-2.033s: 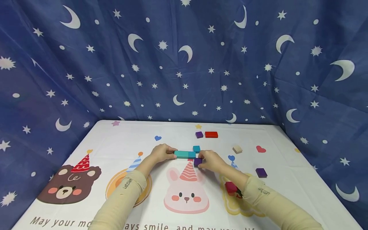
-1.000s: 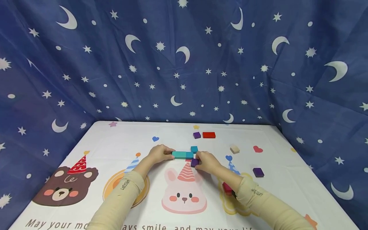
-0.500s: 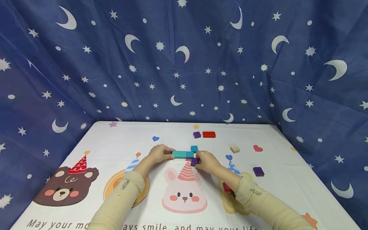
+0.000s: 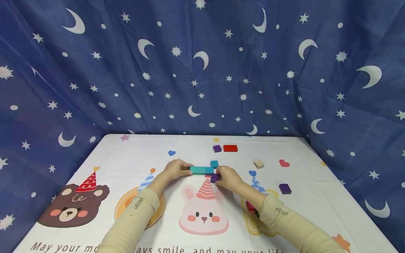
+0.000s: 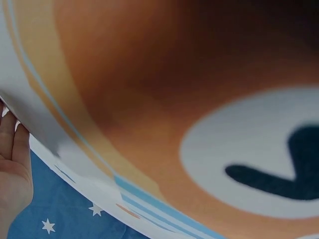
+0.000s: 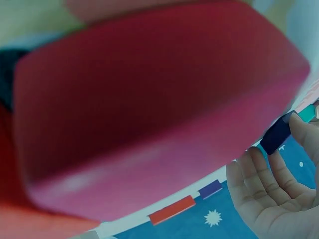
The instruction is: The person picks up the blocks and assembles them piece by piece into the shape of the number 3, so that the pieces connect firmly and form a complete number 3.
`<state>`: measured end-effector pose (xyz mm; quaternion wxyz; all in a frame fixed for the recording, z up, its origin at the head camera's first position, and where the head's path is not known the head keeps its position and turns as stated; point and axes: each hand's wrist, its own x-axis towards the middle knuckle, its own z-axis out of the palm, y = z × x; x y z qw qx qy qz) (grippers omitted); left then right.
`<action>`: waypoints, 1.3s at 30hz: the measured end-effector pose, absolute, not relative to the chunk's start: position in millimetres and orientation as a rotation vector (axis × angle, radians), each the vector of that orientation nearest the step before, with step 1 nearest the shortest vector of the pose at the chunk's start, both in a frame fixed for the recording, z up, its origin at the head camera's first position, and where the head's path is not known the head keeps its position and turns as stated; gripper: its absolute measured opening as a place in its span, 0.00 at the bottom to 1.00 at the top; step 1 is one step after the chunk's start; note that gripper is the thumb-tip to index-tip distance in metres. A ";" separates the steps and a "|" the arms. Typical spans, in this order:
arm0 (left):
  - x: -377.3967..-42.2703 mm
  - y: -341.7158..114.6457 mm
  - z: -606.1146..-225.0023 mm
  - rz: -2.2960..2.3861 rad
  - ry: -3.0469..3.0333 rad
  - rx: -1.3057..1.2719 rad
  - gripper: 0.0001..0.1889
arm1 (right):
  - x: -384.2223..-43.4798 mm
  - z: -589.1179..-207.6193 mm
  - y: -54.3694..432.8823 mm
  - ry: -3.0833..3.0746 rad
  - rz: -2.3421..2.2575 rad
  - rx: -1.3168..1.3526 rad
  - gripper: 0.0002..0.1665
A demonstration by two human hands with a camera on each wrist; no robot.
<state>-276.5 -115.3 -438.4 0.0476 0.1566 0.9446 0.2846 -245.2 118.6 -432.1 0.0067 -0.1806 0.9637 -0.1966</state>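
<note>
In the head view, my left hand (image 4: 176,169) holds the left end of a long teal block (image 4: 198,170) between thumb and finger. A blue block (image 4: 209,171) sits against the teal block's right end. Behind it lies a second small blue block (image 4: 214,164). My right hand (image 4: 229,178) pinches a dark purple block (image 4: 214,178) just in front of the blue one. In the right wrist view the thumb lies on this purple block (image 6: 276,134). The left wrist view catches only part of the left hand (image 5: 14,169); its block is hidden there.
Toward the back lie a small purple block (image 4: 217,148) and a red block (image 4: 230,148). To the right are a plain wooden block (image 4: 258,163) and another dark purple block (image 4: 285,188). A red block (image 4: 250,207) is partly hidden by the right forearm, beside something black.
Both hands keep nearly the same place and hold on the blocks. The head view has shifted slightly, moving the whole scene a little to the left.
</note>
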 end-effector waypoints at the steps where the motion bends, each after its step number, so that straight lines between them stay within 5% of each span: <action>1: -276.1 -115.2 -437.9 0.873 2.877 0.471 0.18 | -245.7 -432.3 118.5 3.015 -0.614 -0.562 0.17; 39: -276.9 -114.9 -436.9 0.857 2.867 0.455 0.18 | -239.6 -427.4 128.7 2.938 -0.676 -0.504 0.25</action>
